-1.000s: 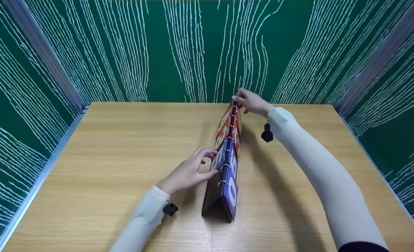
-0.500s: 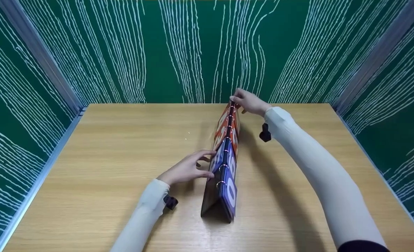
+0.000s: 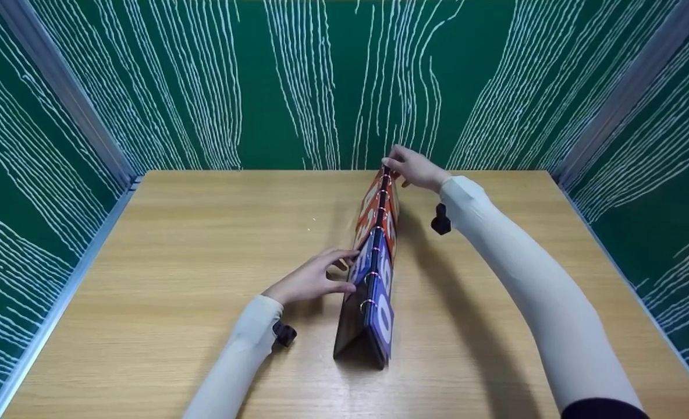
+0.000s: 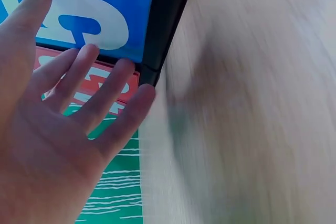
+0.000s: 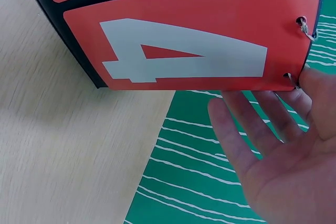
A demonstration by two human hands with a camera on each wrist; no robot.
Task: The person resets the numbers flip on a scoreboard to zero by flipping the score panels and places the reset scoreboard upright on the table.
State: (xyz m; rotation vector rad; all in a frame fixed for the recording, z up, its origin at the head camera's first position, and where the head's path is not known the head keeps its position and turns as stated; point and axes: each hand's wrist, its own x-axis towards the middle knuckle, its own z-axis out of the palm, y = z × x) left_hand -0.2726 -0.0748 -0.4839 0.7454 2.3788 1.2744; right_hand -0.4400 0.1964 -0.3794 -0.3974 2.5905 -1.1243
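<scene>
A tent-shaped flip scoreboard [image 3: 377, 265] stands lengthwise on the table, with red number cards at its far half and blue ones nearer, hung on metal rings. My left hand [image 3: 309, 278] is at its left face, fingers spread and fairly straight; in the left wrist view the thumb lies over a blue card [image 4: 113, 19] and the fingertips reach the board's lower edge. At the far end my right hand [image 3: 417, 169] holds the top corner between thumb and fingers. The right wrist view shows a red card with a white 4 [image 5: 184, 40] beside that hand [image 5: 294, 156].
The wooden table [image 3: 205, 233] surrounds the scoreboard. Green walls [image 3: 274, 87] with wavy white lines enclose it at the back and sides. A small black device [image 3: 284, 334] sits at the left wrist, another [image 3: 441, 220] at the right.
My left hand has drawn slightly left and its thumb has come off the top edge to the left face. The right hand and scoreboard look much the same.
</scene>
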